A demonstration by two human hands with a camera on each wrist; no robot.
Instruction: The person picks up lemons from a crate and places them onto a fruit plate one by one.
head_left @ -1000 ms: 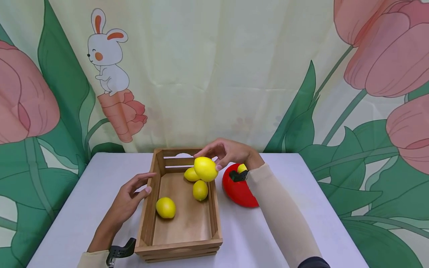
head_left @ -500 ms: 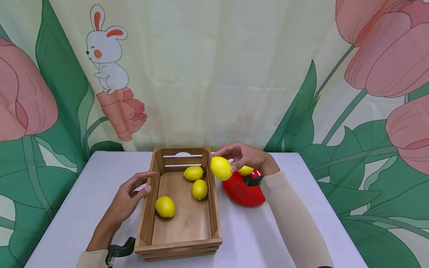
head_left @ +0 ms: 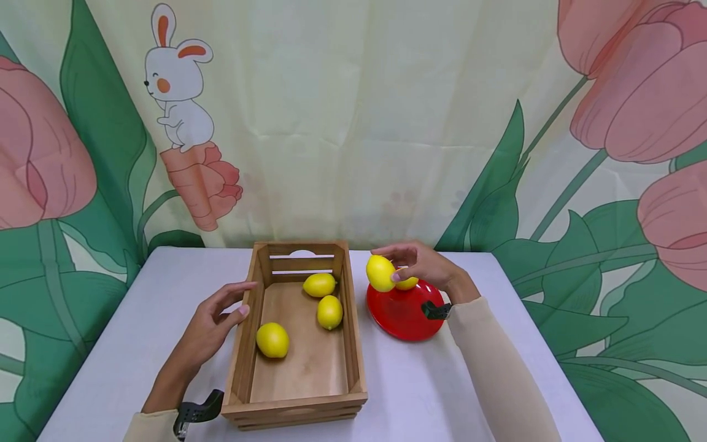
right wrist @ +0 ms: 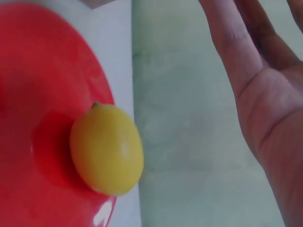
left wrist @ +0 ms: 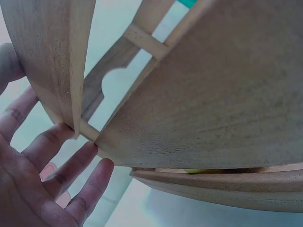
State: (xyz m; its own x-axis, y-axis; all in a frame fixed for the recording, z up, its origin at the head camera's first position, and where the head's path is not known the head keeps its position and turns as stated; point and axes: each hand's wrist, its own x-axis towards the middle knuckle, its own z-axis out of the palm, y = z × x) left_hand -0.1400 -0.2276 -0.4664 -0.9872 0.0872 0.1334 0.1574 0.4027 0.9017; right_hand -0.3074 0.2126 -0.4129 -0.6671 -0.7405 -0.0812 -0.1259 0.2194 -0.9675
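My right hand (head_left: 422, 264) pinches a yellow lemon (head_left: 381, 273) above the left part of a red plate (head_left: 405, 319). A second lemon (right wrist: 106, 149) lies on that plate near its far rim, partly behind the hand in the head view. In the right wrist view the held lemon is out of sight. My left hand (head_left: 212, 322) touches the left wall of a wooden crate (head_left: 243, 356), its fingers fairly straight against the slats (left wrist: 57, 61). Inside the crate lie three lemons: one at the front left (head_left: 272, 341), one at the right (head_left: 329, 313), one toward the back (head_left: 319, 285).
Crate and plate stand side by side on a white-covered table (head_left: 409, 393), the plate to the right. Behind the table hangs a curtain (head_left: 353, 123) printed with tulips and a rabbit. A dark wrist strap (head_left: 201, 410) sits on the left wrist.
My right hand has carried the lemon to the right, from over the crate's back right corner to over the red plate. My left hand has stayed at the crate wall.
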